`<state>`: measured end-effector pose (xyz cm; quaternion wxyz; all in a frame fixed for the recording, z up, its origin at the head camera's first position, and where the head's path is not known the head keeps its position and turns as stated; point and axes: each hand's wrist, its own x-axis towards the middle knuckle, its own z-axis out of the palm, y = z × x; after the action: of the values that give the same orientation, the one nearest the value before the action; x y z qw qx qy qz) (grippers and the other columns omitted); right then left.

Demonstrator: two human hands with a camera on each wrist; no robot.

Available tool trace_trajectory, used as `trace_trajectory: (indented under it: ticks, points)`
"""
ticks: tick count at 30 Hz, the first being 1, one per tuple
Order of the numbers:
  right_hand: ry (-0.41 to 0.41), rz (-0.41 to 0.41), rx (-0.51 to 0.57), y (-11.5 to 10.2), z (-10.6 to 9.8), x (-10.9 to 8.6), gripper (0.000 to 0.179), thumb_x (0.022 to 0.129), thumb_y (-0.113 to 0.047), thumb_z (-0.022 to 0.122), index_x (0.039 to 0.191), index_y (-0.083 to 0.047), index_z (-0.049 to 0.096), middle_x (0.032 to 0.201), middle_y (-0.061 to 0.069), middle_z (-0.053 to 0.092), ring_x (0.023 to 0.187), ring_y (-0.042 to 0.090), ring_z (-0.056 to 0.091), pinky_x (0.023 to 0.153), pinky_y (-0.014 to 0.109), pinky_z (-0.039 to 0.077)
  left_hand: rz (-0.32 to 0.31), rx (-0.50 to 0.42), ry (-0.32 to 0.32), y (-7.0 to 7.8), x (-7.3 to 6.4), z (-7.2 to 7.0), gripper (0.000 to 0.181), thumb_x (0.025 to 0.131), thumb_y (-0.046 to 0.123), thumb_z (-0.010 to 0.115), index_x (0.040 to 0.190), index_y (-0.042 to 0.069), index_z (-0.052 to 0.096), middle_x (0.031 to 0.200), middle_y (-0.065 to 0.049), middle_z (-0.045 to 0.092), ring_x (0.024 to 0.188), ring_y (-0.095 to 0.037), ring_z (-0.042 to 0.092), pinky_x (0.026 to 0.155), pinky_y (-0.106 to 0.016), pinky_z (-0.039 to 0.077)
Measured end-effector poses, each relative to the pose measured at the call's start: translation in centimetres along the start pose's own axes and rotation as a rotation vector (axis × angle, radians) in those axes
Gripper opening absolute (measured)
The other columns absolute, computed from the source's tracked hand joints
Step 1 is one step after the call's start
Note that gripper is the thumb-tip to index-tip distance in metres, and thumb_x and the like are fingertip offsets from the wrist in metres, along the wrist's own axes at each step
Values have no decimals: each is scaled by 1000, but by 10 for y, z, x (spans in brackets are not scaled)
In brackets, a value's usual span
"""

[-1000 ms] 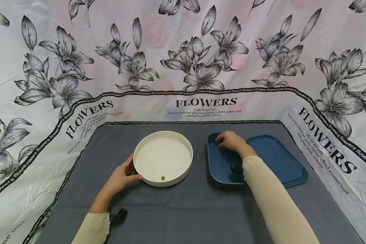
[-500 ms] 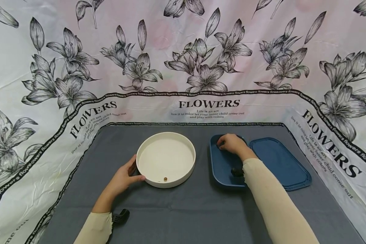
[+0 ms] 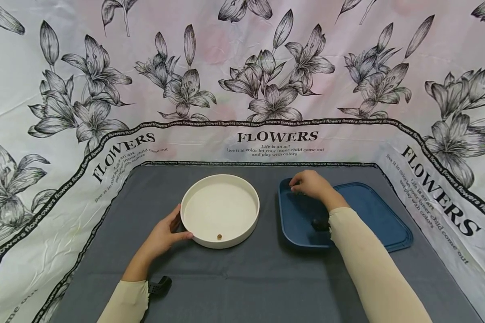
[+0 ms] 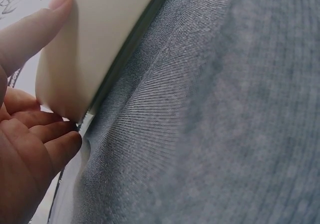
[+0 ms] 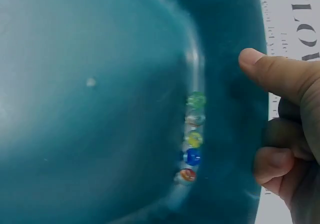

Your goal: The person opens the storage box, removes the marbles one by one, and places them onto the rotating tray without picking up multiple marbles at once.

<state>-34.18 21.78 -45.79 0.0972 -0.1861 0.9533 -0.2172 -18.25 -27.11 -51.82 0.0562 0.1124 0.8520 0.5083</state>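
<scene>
My left hand (image 3: 163,240) holds the near left side of a round cream tray (image 3: 222,204), thumb against its outer wall and fingers at its lower edge. A small brown marble (image 3: 219,236) lies inside by the near wall. My right hand (image 3: 313,186) is over the far end of a deep blue tray (image 3: 293,244). In the right wrist view its thumb (image 5: 252,59) stands apart from loosely curled fingers, with nothing visible between them. Several glass marbles (image 5: 195,139), green, clear, yellow, blue and orange, line up along the blue tray's inner edge.
A flat blue lid (image 3: 372,215) lies just right of the blue tray, partly behind my right arm. Grey cloth (image 3: 242,287) covers the table, with a flower-printed border and backdrop (image 3: 275,89) behind. A black device (image 3: 160,285) sits at my left wrist.
My right hand has shifted slightly right and lifted from deeper in the blue tray. My left hand, the cream tray and its marble keep their places; the whole view shifted a little earlier.
</scene>
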Motion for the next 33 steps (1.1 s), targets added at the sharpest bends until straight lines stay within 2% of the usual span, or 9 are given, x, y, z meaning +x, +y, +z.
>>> trace_trajectory:
  ticks: [5,10,17,21,27,33]
  points:
    - [23,5,22,-9,-10,-2,23,100,-23,69,119,-12,76,117,9,73,88,23,68,74,40,56,-5,17,2,1,0,-1,117,81,29,88,164,1,10,169,-20,14,153,-39,25,120,-51,32]
    - [54,-29,51,-20,-15,-2,23,100,-24,70,118,-13,77,118,8,74,99,26,70,83,46,58,5,27,8,2,0,-2,117,82,29,88,164,1,10,169,-21,15,153,-39,25,120,-50,31]
    - [57,-78,77,-37,-16,-1,23,99,-22,71,119,-13,77,120,8,74,99,25,71,80,45,60,24,21,2,0,1,-1,115,82,28,88,164,3,11,169,-21,16,153,-40,26,120,-50,31]
    - [60,-107,99,-48,-14,1,21,97,-21,73,117,-15,77,119,5,74,107,24,69,88,46,59,22,21,2,0,2,0,115,82,28,88,164,2,11,169,-21,16,153,-40,26,120,-50,31]
    - [35,-145,104,-68,-10,10,21,98,-21,72,118,-16,77,119,3,74,110,23,69,90,45,60,8,32,7,-1,2,-1,115,82,28,88,163,-1,11,169,-21,14,153,-39,25,120,-50,31]
    - [-2,-158,90,-85,-7,18,20,99,-24,72,118,-22,76,123,-1,72,113,22,66,92,45,58,5,25,4,-2,3,0,117,82,32,88,165,3,10,170,-18,14,154,-37,24,121,-51,31]
